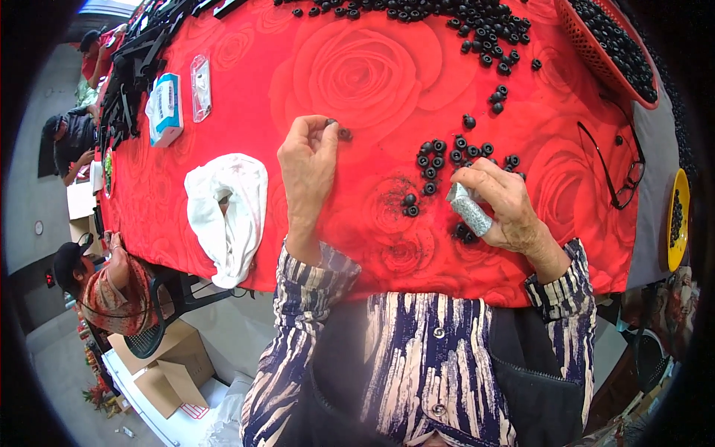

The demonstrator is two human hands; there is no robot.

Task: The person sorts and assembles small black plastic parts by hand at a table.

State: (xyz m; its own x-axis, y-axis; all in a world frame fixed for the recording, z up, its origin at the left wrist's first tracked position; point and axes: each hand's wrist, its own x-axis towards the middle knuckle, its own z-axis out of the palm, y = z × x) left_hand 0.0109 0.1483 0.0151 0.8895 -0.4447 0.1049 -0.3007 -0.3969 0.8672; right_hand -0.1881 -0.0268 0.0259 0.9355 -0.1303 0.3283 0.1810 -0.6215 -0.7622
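My left hand (307,164) is raised over the red cloth, thumb and forefinger pinched on a small black round part (331,122). Just beside the fingertips is another black ring-like part (345,135). My right hand (510,208) is curled round a short, silvery, foil-like wrapped piece (471,213); whether a blade or tip sticks out of it cannot be made out. Around that hand lies a loose group of black round parts (430,173) with holes in their middles, some partly hidden under the hand. Dark crumbs (402,195) are scattered to its left.
A red basket (592,52) full of black parts stands far right, near a large loose pile (488,30). Eyeglasses (622,179), a yellow plate (677,223), a white cloth (227,208), a tissue pack (164,112) and a clear plastic case (200,88) surround the work area. People sit at left.
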